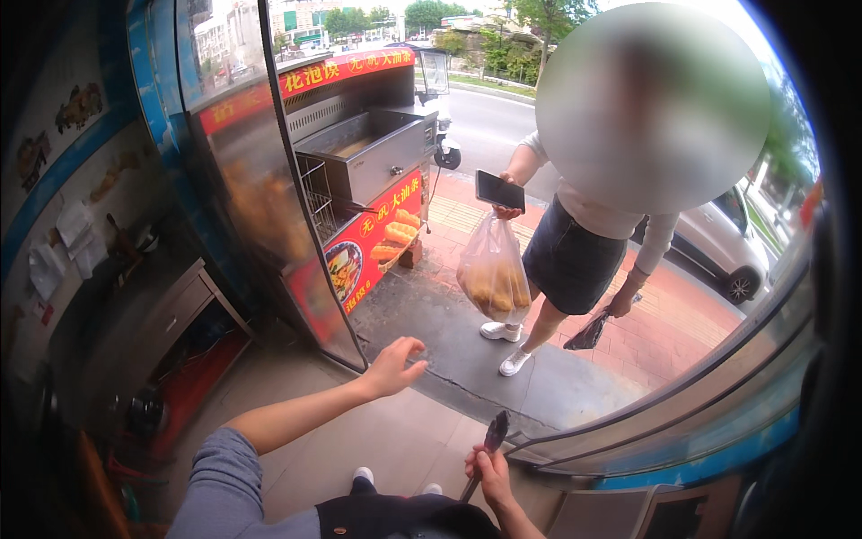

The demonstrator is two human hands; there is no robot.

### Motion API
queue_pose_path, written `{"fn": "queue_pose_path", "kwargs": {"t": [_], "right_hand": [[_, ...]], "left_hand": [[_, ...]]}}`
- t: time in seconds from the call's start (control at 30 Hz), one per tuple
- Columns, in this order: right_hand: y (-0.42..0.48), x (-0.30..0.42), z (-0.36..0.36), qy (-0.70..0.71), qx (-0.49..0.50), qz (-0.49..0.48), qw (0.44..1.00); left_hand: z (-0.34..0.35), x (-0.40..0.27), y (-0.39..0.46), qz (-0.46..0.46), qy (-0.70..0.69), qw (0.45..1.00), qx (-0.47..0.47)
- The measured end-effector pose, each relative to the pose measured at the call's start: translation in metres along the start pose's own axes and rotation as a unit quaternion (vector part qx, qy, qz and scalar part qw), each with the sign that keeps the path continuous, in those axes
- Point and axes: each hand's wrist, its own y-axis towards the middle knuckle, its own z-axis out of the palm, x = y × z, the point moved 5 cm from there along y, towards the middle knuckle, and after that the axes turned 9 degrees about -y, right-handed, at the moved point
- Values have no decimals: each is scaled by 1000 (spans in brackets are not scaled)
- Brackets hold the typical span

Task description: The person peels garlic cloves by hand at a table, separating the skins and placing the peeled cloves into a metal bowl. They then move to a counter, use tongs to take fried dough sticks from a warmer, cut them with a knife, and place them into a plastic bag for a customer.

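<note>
My left hand (pixel 392 367) reaches out in front of me with its fingers apart and nothing in them. It is just inside the doorway, nearest to the edge of the glass door (pixel 306 269). Lower down, my right hand (pixel 490 468) is closed around a slim tool with a dark end (pixel 497 431) pointing up and away from me. What kind of tool it is cannot be made out. Beyond my hands, a person facing me holds a smartphone (pixel 500 191) together with a clear plastic bag (pixel 495 276) of golden-brown food. That bag hangs apart from my left hand.
A steel fryer cart (pixel 367 155) with red printed panels stands outside at the left. The other person's lower hand holds a dark folded item (pixel 592 329). A drawer table (pixel 168 323) is on my left, a curved glass panel (pixel 673 411) on my right. A car (pixel 720 236) stands outside.
</note>
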Motion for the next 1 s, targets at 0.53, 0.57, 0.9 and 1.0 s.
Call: {"fn": "queue_pose_path", "kwargs": {"t": [0.53,0.57,0.9,1.0], "right_hand": [[-184,-79,529,53,622,77,777],[-212,-96,564,55,648,98,754],[-452,-235,741,-223,837,209,454],[-489,-275,807,-197,813,249,489]], "left_hand": [[-141,-22,-564,-288,-216,845,-396],[-155,-33,-608,-299,-228,818,-435],[-232,-58,-874,-297,-195,583,-730],[-257,-38,-934,-343,-211,546,-735]]}}
